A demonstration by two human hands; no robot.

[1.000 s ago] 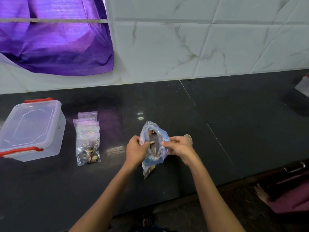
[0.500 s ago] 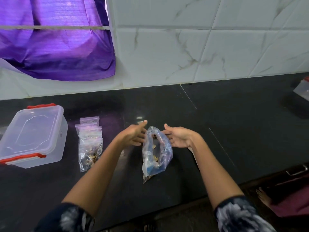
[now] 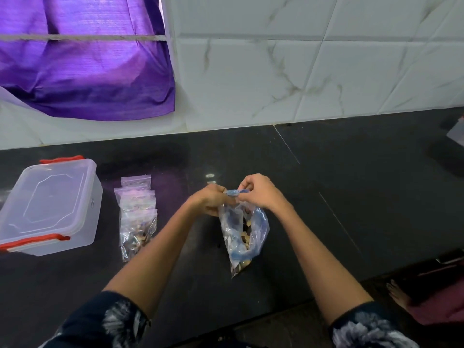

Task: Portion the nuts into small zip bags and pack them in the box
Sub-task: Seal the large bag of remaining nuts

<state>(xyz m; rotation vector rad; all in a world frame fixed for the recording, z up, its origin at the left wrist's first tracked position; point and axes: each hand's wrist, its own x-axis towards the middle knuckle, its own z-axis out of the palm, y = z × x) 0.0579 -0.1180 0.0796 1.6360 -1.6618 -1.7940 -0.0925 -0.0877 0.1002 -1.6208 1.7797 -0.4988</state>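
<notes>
A large clear bluish bag of nuts (image 3: 242, 234) stands on the black counter in front of me. My left hand (image 3: 209, 202) and my right hand (image 3: 261, 192) both pinch its gathered top edge, fingers curled, pulled close together. To the left lies a stack of small zip bags (image 3: 136, 199), and the nearest one (image 3: 136, 234) holds nuts. Further left sits the clear plastic box (image 3: 50, 207) with red clips, lid on.
The black counter (image 3: 351, 184) runs back to a white tiled wall. A purple cloth (image 3: 82, 71) hangs at the upper left. A small clear container (image 3: 457, 133) pokes in at the far right edge. A person's foot (image 3: 396, 296) shows below the counter's front edge.
My hands were spread open beside the bag's mouth half a second ago. They have since come together and pinched the bag's top edge closed.
</notes>
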